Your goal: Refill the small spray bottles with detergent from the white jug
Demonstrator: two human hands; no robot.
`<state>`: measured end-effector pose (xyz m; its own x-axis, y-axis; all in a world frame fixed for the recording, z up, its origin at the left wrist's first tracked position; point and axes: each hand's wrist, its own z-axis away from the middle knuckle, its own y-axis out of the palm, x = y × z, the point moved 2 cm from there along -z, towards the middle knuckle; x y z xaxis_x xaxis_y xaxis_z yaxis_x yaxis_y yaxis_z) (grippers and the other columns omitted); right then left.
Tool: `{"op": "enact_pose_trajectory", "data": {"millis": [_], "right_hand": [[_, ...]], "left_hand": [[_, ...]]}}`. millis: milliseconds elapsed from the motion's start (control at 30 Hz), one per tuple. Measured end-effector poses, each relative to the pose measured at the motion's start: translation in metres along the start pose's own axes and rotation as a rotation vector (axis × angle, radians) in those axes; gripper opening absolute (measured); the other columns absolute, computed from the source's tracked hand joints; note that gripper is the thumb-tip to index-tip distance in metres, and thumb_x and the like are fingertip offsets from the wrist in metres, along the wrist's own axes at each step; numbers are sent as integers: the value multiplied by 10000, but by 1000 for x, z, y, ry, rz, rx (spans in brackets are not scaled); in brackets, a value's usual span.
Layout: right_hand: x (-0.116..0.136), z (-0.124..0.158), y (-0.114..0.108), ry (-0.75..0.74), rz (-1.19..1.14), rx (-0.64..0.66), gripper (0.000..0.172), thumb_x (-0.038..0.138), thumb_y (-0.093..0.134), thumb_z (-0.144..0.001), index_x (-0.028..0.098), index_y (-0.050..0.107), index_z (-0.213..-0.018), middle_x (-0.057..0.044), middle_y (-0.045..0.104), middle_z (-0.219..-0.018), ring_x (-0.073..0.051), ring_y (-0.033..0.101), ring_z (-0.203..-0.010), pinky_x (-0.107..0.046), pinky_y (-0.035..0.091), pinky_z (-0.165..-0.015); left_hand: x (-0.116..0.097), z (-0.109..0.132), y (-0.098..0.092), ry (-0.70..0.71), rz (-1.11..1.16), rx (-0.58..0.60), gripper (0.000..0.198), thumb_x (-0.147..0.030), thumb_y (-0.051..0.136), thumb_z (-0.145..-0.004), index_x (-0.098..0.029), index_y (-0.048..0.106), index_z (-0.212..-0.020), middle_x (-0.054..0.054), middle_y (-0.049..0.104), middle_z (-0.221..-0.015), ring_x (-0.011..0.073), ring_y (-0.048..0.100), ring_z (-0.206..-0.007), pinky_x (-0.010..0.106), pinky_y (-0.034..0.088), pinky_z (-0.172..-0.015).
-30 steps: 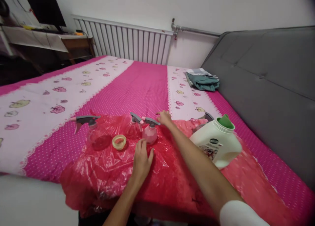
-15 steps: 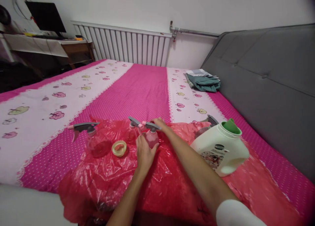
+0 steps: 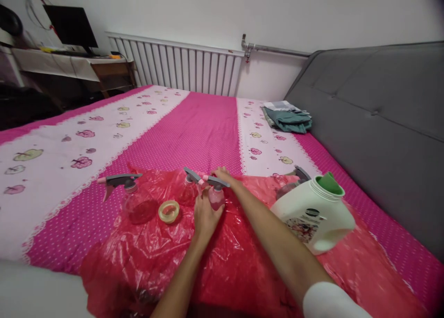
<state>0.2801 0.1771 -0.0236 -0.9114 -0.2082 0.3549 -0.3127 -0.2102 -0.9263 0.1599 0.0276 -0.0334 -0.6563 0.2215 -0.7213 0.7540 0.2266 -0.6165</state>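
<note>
My left hand [image 3: 204, 214] is wrapped round the body of a small pink spray bottle [image 3: 215, 195] that stands on a red plastic sheet [image 3: 229, 258]. My right hand [image 3: 224, 174] reaches past the bottle's grey trigger head and rests just behind it; its fingers are mostly hidden. A second clear spray bottle [image 3: 189, 188] stands right beside the pink one, to its left.
A third clear spray bottle [image 3: 133, 198] and a roll of tape [image 3: 168, 211] sit on the sheet to the left. A white detergent jug [image 3: 312, 216] with a green funnel stands to the right. Folded clothes [image 3: 287, 117] lie on the pink bedspread [image 3: 204, 128] near a grey headboard [image 3: 381, 119].
My left hand slid forward over the sheet and closed round the pink spray bottle. My right hand drew in a little toward the bottle's head.
</note>
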Motion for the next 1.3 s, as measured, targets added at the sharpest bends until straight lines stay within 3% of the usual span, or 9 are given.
{"op": "enact_pose_trajectory", "data": {"millis": [167, 333, 867, 1300], "right_hand": [[6, 7, -13, 6, 3, 47, 412, 444, 634, -1047, 128, 610, -1311, -111, 584, -1276, -205, 602, -1156, -410, 555, -1021], [12, 9, -22, 13, -27, 5, 414, 442, 634, -1048, 123, 608, -1310, -110, 586, -1268, -205, 604, -1154, -411, 557, -1018], [14, 4, -20, 47, -61, -60, 407, 443, 633, -1049, 119, 614, -1294, -106, 595, -1247, -200, 609, -1138, -407, 558, -1012], [16, 9, -24, 68, -68, -74, 403, 446, 630, -1050, 118, 617, -1284, -104, 599, -1234, -196, 612, -1127, -403, 559, -1007]], "left_hand": [[-4, 0, 2, -19, -31, -1, 773, -242, 852, -758, -217, 447, -1415, 165, 599, -1413, 385, 626, -1264, 531, 532, -1045], [-4, -2, 3, -27, -58, -6, 701, -269, 827, -795, -207, 485, -1404, 165, 640, -1330, 383, 671, -1158, 520, 555, -973], [5, -12, 6, -9, -75, -6, 799, -302, 835, -783, -204, 443, -1472, 185, 627, -1427, 382, 682, -1163, 489, 557, -969], [6, -16, 7, -41, -84, 29, 831, -308, 851, -765, -231, 461, -1494, 174, 641, -1393, 377, 708, -1134, 466, 568, -948]]}}
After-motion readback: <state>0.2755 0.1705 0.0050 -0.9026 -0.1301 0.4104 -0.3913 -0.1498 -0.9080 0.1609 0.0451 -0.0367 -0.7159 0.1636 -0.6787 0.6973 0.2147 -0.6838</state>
